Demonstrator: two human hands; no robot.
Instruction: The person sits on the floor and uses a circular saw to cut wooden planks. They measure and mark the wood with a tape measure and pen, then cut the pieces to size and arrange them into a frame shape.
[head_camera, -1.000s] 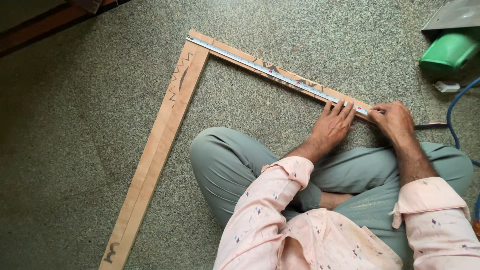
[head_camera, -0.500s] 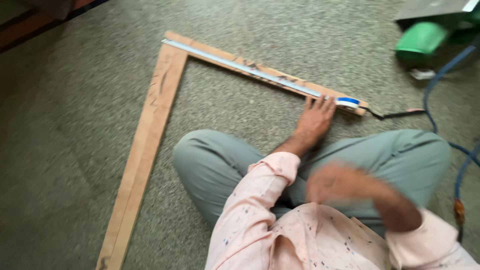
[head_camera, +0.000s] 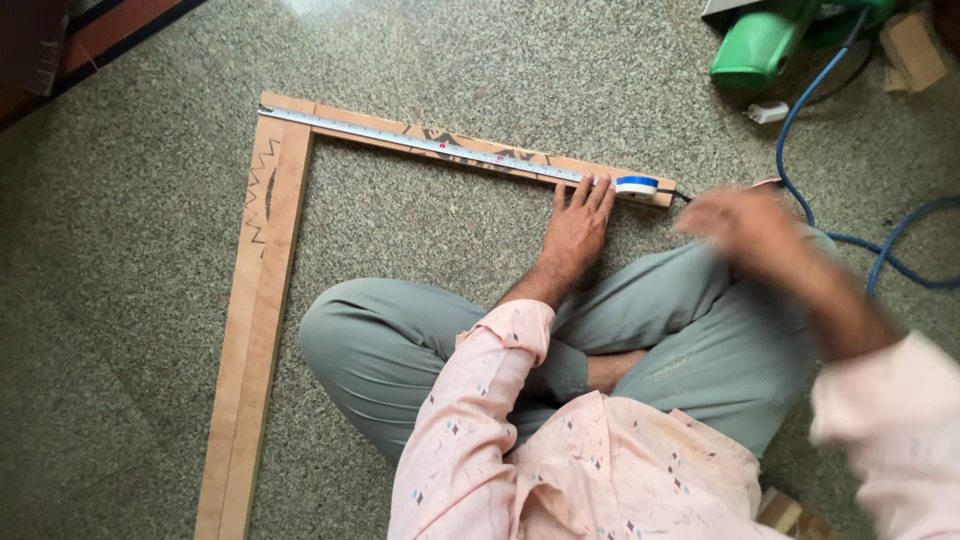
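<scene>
One camera sat on the seated person's head and looked steeply down over the crossed legs at the floor (head_camera: 450, 230). It stood close: the pink shirt filled six o'clock, the wooden frame (head_camera: 262, 300) ran from nine to twelve, and a green tool (head_camera: 760, 45) lay at one.

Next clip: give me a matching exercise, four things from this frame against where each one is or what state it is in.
Things:
1. left hand
2. right hand
3. tape measure case
4. green tool

Places or states:
A. top right, on the floor
B. blurred, raised over the knee
C. flat, fingertips at the wooden strip
D. at the strip's right end

Pairs: 1-C, 2-B, 3-D, 4-A
</scene>
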